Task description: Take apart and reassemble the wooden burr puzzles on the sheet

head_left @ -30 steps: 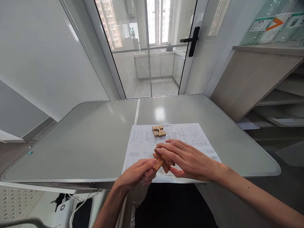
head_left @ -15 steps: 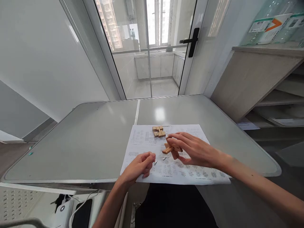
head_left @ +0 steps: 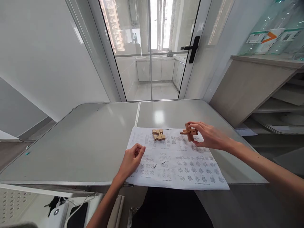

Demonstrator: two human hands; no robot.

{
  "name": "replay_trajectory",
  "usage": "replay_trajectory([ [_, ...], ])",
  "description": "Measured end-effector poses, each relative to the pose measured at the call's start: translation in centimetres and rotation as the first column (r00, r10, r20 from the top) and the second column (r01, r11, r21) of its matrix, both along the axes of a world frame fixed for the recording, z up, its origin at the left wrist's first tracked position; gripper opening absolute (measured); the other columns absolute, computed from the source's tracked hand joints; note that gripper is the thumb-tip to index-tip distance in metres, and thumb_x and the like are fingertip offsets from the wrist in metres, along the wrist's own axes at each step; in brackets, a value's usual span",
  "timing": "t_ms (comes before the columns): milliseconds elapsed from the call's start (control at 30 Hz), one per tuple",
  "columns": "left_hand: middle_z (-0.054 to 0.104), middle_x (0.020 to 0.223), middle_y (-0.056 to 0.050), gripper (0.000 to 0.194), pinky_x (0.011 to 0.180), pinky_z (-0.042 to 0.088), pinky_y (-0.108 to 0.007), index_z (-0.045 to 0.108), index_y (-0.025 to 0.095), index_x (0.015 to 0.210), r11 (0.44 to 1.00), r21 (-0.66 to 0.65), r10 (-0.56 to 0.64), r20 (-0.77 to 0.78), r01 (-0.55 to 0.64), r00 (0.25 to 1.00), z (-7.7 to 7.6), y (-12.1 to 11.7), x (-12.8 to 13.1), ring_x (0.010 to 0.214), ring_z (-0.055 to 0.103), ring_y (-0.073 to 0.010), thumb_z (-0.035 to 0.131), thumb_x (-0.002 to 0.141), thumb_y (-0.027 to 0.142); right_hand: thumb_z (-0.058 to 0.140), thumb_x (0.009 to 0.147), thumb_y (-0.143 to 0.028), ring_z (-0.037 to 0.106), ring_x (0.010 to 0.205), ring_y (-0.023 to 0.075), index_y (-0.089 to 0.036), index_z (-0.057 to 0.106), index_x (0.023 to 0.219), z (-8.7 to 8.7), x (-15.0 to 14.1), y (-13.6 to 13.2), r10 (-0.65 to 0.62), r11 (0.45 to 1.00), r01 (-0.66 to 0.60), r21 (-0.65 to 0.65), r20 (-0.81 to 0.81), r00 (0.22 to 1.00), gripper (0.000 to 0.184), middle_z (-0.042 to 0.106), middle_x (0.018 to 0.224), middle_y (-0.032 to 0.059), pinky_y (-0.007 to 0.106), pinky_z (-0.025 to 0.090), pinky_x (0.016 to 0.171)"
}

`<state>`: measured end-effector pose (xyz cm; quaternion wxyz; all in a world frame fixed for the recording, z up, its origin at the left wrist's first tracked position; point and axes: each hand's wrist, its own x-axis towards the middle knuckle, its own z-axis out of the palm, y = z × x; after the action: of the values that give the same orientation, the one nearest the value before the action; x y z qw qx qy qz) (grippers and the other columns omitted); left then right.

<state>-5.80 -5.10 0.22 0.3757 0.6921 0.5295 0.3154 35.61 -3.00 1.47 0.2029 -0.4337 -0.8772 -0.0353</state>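
Note:
My right hand holds an assembled wooden cross-shaped puzzle by the fingertips, just above the far right corner of a printed diagram sheet. My left hand rests on the sheet's left edge with its fingers curled loosely and nothing visible in them. Several loose wooden blocks lie bunched together near the sheet's far edge, between the two hands and left of the held puzzle.
The sheet lies on a grey folding table with a seam down its middle. A glass door stands beyond it. Wooden shelves are at the right. Cables and a dark device lie below the table's near left edge.
My right hand carried the wooden puzzle away from my left hand, forward and right to the sheet's far corner. My left hand let go and settled curled on the sheet's left edge.

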Motion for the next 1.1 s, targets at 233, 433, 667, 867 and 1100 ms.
replay_trajectory([
  [233,0.045,0.071,0.003,0.044,0.063,0.032,-0.027,0.056,0.02,0.08,0.999,-0.025,0.028,0.055,-0.027,0.998,-0.1,0.4,-0.5,0.066,0.04,-0.0139,0.054,0.099,0.059,0.066,0.087,-0.029,0.072,0.111,0.0328,-0.024,0.055,0.13,-1.7,1.5,0.7,-0.055,0.998,0.056,-0.006,0.02,0.998,0.045,0.066,0.143,0.0153,0.046,0.063,0.086],
  [433,0.043,0.066,0.004,0.044,0.062,0.031,-0.027,0.053,0.021,0.078,1.0,-0.006,0.025,0.002,-0.025,1.0,-0.4,-0.2,0.0,0.064,0.039,-0.0144,0.053,0.099,0.059,0.066,0.087,-0.033,0.073,0.106,0.0326,-0.023,0.056,0.129,-2.4,2.4,1.6,-0.087,0.996,0.086,0.024,0.027,0.996,0.044,0.066,0.143,0.0162,0.045,0.064,0.081],
  [667,0.045,0.064,0.004,0.041,0.061,0.031,-0.028,0.052,0.022,0.076,0.998,0.028,0.063,-0.028,-0.062,0.998,-0.6,-0.9,0.8,0.061,0.041,-0.0145,0.052,0.099,0.056,0.062,0.092,-0.039,0.071,0.117,0.0375,-0.026,0.054,0.134,-3.9,3.6,2.1,-0.138,0.99,0.137,0.034,0.006,0.99,0.045,0.062,0.148,0.0162,0.051,0.064,0.087],
  [867,0.047,0.063,0.004,0.04,0.059,0.032,-0.027,0.054,0.022,0.077,0.998,0.043,0.044,-0.042,-0.042,0.998,-0.9,-1.0,0.8,0.059,0.042,-0.0144,0.051,0.1,0.055,0.058,0.098,-0.042,0.067,0.128,0.0358,-0.027,0.051,0.14,-4.9,4.3,1.7,-0.168,0.986,0.168,0.013,-0.017,0.986,0.045,0.056,0.156,0.0149,0.048,0.064,0.091],
  [1100,0.048,0.064,0.003,0.041,0.06,0.033,-0.028,0.052,0.022,0.078,0.999,0.042,0.033,-0.055,-0.03,0.998,-0.6,-1.1,0.8,0.06,0.042,-0.0153,0.05,0.1,0.057,0.057,0.101,-0.044,0.068,0.129,0.0358,-0.024,0.047,0.142,-5.4,4.9,1.3,-0.19,0.982,0.19,0.017,0.009,0.982,0.047,0.054,0.158,0.017,0.051,0.062,0.094],
])
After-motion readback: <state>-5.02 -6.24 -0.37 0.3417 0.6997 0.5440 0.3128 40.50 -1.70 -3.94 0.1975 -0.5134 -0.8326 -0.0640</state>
